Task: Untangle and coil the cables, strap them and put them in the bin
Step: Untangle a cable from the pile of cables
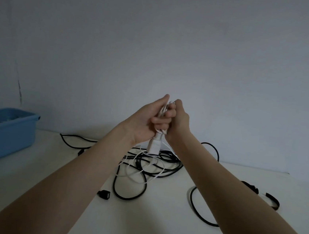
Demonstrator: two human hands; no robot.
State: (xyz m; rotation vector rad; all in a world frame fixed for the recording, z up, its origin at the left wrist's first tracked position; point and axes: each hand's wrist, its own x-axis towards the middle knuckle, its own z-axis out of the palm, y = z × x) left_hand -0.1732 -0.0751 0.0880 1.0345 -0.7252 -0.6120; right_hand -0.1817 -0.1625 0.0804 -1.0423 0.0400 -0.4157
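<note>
Head view: left hand [145, 123] and right hand [176, 119] both grip the white cable [154, 147] coil; its tail trails below into the black cables [144, 173], so pulling could snag.

dim, bluish, wide-angle edge distortion
</note>
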